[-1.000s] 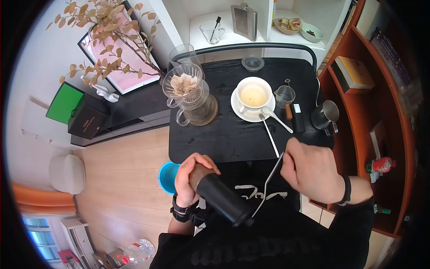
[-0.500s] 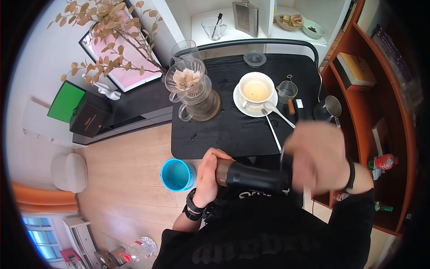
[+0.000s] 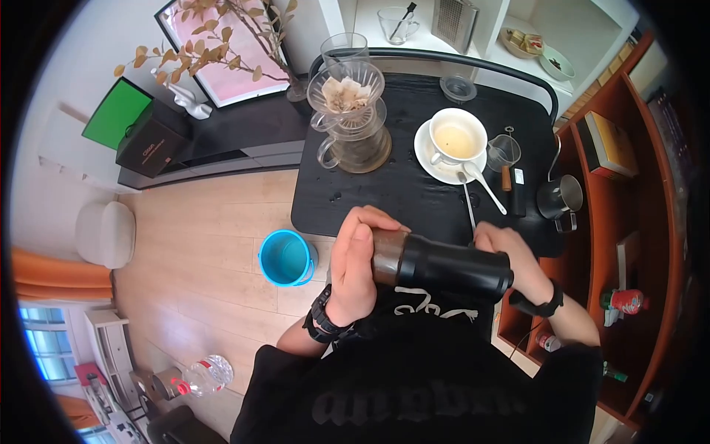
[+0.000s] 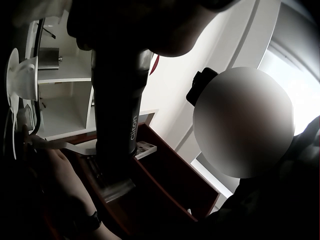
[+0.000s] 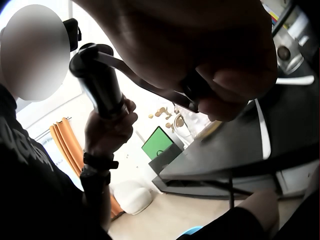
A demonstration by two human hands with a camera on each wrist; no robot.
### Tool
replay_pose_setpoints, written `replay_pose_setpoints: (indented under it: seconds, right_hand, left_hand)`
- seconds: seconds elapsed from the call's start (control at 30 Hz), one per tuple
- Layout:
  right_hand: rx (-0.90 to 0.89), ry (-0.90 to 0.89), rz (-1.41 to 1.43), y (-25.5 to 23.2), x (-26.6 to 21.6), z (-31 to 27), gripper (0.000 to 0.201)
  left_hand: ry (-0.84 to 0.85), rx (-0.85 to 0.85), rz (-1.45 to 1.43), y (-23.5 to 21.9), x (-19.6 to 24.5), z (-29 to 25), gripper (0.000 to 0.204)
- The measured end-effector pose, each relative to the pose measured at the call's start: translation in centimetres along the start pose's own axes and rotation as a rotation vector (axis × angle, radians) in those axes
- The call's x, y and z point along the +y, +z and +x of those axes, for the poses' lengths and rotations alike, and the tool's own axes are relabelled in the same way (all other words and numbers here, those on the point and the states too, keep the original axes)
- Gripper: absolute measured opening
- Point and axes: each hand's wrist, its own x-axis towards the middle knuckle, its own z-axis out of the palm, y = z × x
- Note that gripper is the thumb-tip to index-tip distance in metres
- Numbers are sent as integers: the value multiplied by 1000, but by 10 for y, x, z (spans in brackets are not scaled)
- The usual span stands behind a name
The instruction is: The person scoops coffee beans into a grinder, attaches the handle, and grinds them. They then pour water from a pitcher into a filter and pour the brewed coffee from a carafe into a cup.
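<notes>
A black hand coffee grinder (image 3: 455,268) with a brown translucent end lies nearly level in front of the chest. My left hand (image 3: 353,265) grips that brown end, fingers wrapped round it. At the other end a metal crank arm (image 5: 145,86) runs out from the cap, and my right hand (image 3: 512,251) holds the crank's dark knob (image 5: 196,84) in curled fingers. Beyond the hands, on the black table (image 3: 414,203), a white cup (image 3: 452,157) of pale liquid sits on a saucer (image 3: 427,161), with a white spoon (image 3: 489,192) and a long thin stirrer (image 3: 470,206) beside it.
A glass server (image 3: 362,154) bearing a dripper (image 3: 320,95) with filter paper stands at the table's left. To the right are a small glass jug (image 3: 504,152) and a steel pitcher (image 3: 558,198). On the floor, a blue bucket (image 3: 285,259); a brown bookshelf (image 3: 592,244) flanks the right side.
The grinder has swung from slanting down toward the body to nearly level. My right hand has circled with the crank, now on its far side. The head view has shifted too.
</notes>
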Motion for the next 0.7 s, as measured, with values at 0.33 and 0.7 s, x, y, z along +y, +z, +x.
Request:
replay_pose_setpoints:
  seconds: [0.33,0.7]
  right_hand:
    - [-169,-1,94,-16,-59,-44,13]
    - [560,-98,45,-58,-67,-47,20]
  left_hand:
    - [-233,175,-148,-10,5,21,38]
    - [-748,-123,-959,-12,10,21,42]
